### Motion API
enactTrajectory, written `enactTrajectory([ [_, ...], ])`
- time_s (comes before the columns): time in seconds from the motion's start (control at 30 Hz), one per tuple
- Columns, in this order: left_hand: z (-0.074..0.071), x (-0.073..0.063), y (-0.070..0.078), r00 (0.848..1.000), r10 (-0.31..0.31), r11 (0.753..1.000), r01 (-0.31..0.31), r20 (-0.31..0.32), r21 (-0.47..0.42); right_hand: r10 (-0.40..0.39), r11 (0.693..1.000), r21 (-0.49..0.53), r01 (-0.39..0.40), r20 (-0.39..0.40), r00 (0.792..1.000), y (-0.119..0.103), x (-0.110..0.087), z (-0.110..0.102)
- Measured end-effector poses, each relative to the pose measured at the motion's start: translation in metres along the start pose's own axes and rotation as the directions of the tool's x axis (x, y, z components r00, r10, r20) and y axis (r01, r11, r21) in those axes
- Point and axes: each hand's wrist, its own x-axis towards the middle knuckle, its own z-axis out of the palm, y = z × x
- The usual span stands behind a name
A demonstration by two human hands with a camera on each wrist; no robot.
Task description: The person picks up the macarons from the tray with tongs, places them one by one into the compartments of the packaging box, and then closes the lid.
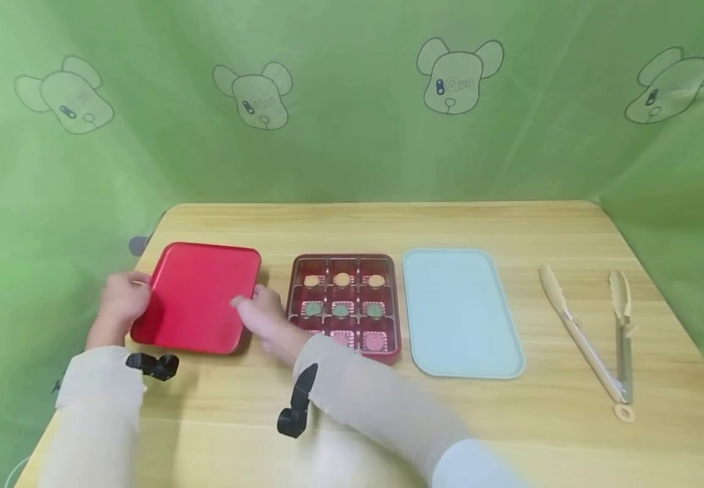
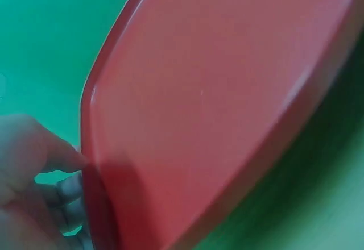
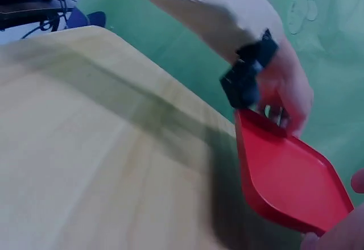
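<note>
A red, square tray (image 1: 196, 298) with rounded corners and a low rim is held slightly above the left part of the table; its shadow shows below it in the right wrist view. My left hand (image 1: 123, 298) pinches its left edge, thumb on the rim in the left wrist view. At the opposite edge my right hand (image 1: 263, 315) grips it, thumb over the top. Close to the right forearm is a dark red box (image 1: 396, 305) divided into compartments, with yellow, green and pink round cookie-like pieces. The right sleeve partly covers its front row.
Right of the box lies a light blue tray (image 1: 464, 315). Farther right, metal tongs (image 1: 593, 352) with beige tips lie spread on the wooden table (image 1: 382, 227). A green curtain (image 1: 352, 156) with bear-head drawings hangs behind and at the sides.
</note>
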Motion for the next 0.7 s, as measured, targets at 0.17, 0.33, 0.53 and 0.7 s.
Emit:
enactTrajectory([
  [0.17, -0.006, -0.003, 0.008, 0.997, 0.072, 0.997, -0.072, 0.007, -0.027, -0.041, 0.999, 0.014, 0.041, 0.037, 0.998, -0.013, 0.007, -0.017],
  [0.33, -0.006, -0.005, 0.020, 0.990, 0.136, 0.987, -0.134, 0.018, -0.089, -0.132, 0.989, -0.057, 0.134, 0.036, 0.991, -0.028, 0.014, -0.038],
  [0.53, -0.006, -0.007, 0.046, 0.982, 0.187, 0.971, -0.185, 0.001, -0.153, -0.226, 0.965, -0.130, 0.227, 0.024, 0.974, -0.048, 0.020, -0.070],
  [0.7, 0.003, -0.007, 0.071, 0.975, 0.221, 0.935, -0.213, -0.004, -0.282, -0.315, 0.931, -0.198, 0.307, -0.011, 0.949, -0.055, 0.024, -0.106],
])
